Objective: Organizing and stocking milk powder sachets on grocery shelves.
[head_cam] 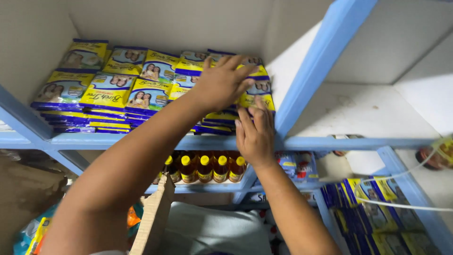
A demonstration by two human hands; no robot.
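Both my hands reach up to a blue-framed shelf stacked with flat yellow-and-blue packets. My left hand lies palm down on top of the rightmost stack of packets, fingers spread. My right hand presses against the front edge of that same stack, fingers pointing up and touching the lowest packets. Neither hand lifts a packet clear of the pile.
A row of small amber bottles with yellow caps stands on the shelf below. More yellow-and-blue packets stand at lower right. A cardboard box flap rises at bottom centre. The right upper compartment is white. A white cord crosses at right.
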